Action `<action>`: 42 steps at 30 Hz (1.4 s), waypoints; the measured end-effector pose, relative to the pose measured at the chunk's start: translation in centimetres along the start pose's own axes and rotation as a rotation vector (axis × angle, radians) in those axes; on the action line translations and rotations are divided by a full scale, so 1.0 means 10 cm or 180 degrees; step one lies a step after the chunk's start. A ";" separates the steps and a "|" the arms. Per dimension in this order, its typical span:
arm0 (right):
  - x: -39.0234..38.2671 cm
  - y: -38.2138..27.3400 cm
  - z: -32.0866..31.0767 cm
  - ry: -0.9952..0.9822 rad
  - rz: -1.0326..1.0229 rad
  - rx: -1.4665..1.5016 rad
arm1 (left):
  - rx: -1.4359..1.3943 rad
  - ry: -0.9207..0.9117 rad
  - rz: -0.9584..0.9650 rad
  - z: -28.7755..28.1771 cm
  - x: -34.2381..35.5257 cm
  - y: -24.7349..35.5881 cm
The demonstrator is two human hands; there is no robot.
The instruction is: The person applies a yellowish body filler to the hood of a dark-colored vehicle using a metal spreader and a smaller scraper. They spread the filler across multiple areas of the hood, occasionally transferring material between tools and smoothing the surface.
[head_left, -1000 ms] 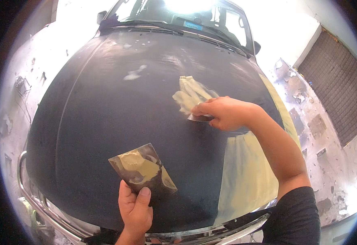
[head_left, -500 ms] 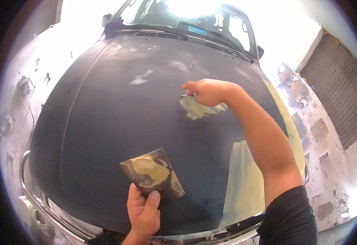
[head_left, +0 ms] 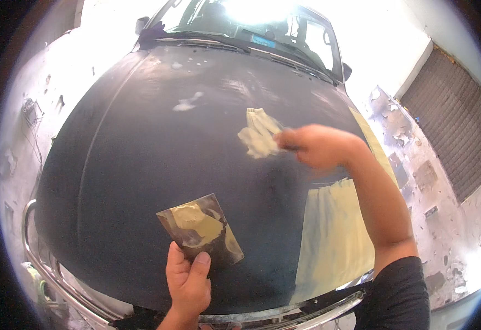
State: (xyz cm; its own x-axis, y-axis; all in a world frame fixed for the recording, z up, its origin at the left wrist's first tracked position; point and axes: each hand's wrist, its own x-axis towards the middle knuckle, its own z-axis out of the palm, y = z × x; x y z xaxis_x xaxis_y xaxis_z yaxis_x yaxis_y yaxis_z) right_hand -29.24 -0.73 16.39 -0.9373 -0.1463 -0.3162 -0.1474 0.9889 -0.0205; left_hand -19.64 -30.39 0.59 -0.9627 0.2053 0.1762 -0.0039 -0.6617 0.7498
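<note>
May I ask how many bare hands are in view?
2: left hand, holding a dark rectangular plate bearing yellow paste; right hand, blurred, near a yellow smear on the dark car hood.

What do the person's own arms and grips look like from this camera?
The right arm wears a plain black short sleeve, with the forearm bare below it. The right grip is ungloved, though motion blur hides finer detail. The left grip is also ungloved, with no ring or watch visible; any left sleeve is out of view.
</note>
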 end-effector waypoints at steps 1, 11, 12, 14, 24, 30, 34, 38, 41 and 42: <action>0.08 0.10 -0.06 0.0204 -0.0085 -0.0112 | -0.0024 -0.0002 -0.0024 0.01 0.01 -0.01; 1.14 0.17 -0.29 0.0291 0.0376 0.0156 | 0.0068 0.0107 -0.0229 -0.01 -0.02 -0.01; 1.15 0.11 -0.30 0.0203 0.0347 0.0176 | 0.0064 0.0118 -0.0213 -0.01 -0.03 0.00; 1.08 0.02 -0.31 0.0065 0.0256 0.0209 | 0.0045 0.0116 -0.0195 -0.01 -0.03 0.01; 0.16 0.05 0.09 -0.0150 -0.0214 0.0205 | 0.0006 -0.0086 0.0084 0.01 0.01 -0.02; -0.40 -0.01 0.18 0.0311 -0.0067 0.0409 | -0.0142 -0.0135 0.0070 0.00 0.03 -0.02; -0.61 -0.40 0.31 0.1625 -0.0645 0.0379 | -0.0383 -0.0121 -0.0017 -0.09 0.04 -0.04; -0.77 -1.10 0.49 0.2000 -0.1121 0.0034 | -0.0650 -0.0164 -0.0200 -0.05 0.07 -0.04; -0.69 -1.35 0.65 0.1998 -0.1448 -0.0276 | -0.0780 -0.0218 -0.0194 -0.07 0.06 -0.01; -0.66 -1.41 0.66 0.2076 -0.1497 -0.0255 | -0.0761 -0.0203 -0.0181 -0.07 0.05 -0.01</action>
State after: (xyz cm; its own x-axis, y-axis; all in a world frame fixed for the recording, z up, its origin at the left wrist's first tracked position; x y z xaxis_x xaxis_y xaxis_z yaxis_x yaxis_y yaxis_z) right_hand -18.89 -13.56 12.49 -0.7634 -0.5575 0.3260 -0.5711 0.8185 0.0623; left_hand -20.31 -30.76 0.18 -0.9401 0.2871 0.1837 -0.1286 -0.7979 0.5888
